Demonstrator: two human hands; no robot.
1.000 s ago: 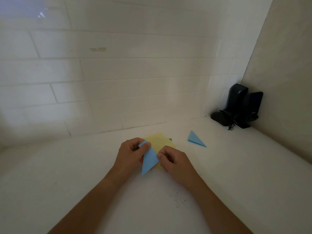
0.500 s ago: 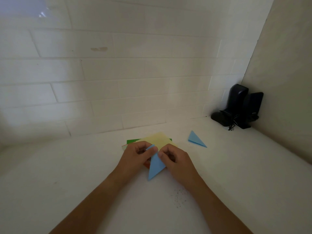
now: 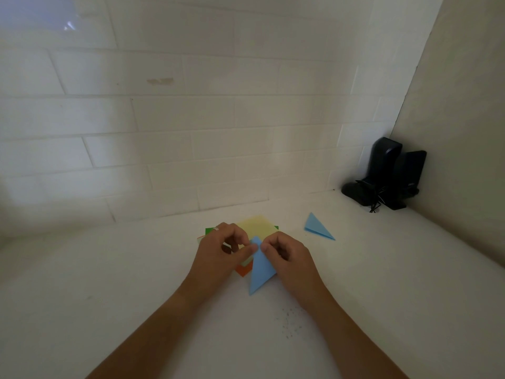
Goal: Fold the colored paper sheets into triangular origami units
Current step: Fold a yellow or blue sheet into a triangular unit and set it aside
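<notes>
**Blue triangle pinched at far tip between both hands, long axis running toward wearer**

Blue triangle (image 3: pixel 259 269) held low over counter (image 3: pixel 109 283), partly overlying paper stack. Long axis near to far: sharp point aimed at wearer, blunt end up between the two thumbs. Both hands equally near; far tip directly between them, so next crease judged to turn on that tip.

Left to right:

- Left hand (image 3: pixel 221 254): fingers curled, thumb and forefinger pinching left edge of triangle's far tip. Pale band noted on one finger.
- Stack (image 3: pixel 257 227) under and beyond hands: yellow sheet on top, green corner (image 3: pixel 210 231) showing at left, orange corner (image 3: pixel 244 270) showing just left of triangle. Further sheets below, count not determinable.
- Right hand (image 3: pixel 287 255): fingers curled, pinching right edge of same tip, thumb touching paper just beside left thumb.
- Finished unit (image 3: pixel 317 228): second blue triangle lying flat on counter, right of stack and apart from it.
- Black devices (image 3: pixel 388 173): upright in far right corner with cord, well apart from work.

Obstructions: none between hands and triangle. Stack beneath likely to shift if pressed on during creasing. Dark specks (image 3: pixel 289 321) on counter near right forearm, clear of paper.

Progress, as judged: one unit done, second part folded, stack untouched.
</notes>
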